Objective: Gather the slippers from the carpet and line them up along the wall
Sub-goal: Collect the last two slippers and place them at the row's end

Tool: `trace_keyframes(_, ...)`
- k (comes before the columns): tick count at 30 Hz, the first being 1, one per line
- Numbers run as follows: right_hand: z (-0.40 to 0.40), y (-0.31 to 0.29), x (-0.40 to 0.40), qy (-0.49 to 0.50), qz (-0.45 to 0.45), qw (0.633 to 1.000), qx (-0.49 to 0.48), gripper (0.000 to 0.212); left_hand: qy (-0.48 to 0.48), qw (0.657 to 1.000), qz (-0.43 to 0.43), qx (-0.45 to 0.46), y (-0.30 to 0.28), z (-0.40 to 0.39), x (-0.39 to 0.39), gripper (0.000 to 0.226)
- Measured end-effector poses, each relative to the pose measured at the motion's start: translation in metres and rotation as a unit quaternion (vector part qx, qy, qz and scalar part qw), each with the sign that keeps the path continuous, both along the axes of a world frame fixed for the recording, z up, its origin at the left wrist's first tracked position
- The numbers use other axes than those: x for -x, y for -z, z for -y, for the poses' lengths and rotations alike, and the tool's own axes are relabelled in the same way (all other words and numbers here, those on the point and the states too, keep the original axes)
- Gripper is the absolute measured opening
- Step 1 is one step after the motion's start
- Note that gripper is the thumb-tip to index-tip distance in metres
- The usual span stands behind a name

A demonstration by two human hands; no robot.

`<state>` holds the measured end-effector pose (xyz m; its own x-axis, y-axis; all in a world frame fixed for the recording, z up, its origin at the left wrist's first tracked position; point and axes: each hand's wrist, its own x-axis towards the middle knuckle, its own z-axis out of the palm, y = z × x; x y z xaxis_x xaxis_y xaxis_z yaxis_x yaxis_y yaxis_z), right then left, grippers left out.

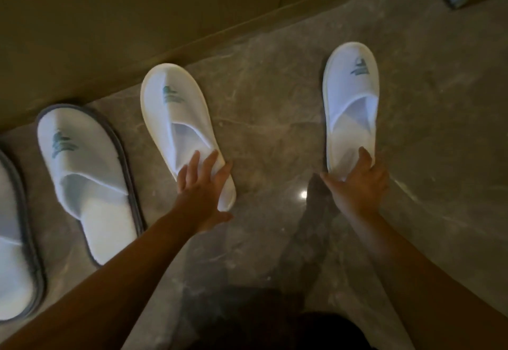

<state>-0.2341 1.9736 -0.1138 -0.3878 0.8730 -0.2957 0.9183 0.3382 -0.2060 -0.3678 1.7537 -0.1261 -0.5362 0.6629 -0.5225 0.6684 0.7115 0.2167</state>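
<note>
Hands (203,184) (357,182) press white slippers (176,118) (351,96) — teal logos.

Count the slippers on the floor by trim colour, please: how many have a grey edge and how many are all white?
Grey-edged slippers: 2
All-white slippers: 2, one under the left hand at, one under the right hand at
Total: 4

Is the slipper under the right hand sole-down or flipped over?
Sole-down: the right-hand slipper shows its logo and foot opening upward, with the right hand gripping its heel.
</note>
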Motion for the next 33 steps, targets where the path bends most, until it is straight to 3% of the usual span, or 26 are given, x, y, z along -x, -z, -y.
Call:
trace_keyframes(8, -0.017, 0.012, 0.012, 0.003, -0.021, 1.0, 0.009, 0.088, -0.012, 1.0, -0.011, -0.013, -0.004, 0.0, -0.001, 0.102)
trace_keyframes(16, 0.024, 0.01, 0.035, -0.125, -0.069, 0.988, 0.057, 0.089, -0.03, 0.998, -0.004, -0.05, -0.009, 0.008, -0.001, 0.101)
trace_keyframes(22, 0.044, 0.016, 0.054, -0.198, -0.035, 0.978, 0.061, 0.083, -0.009, 1.0, -0.008, 0.009, -0.006, 0.023, -0.002, 0.106)
trace_keyframes(33, 0.036, 0.01, 0.066, -0.2, -0.02, 0.977, 0.068, 0.082, -0.008, 1.0, 0.011, 0.013, -0.004, 0.024, 0.0, 0.102)
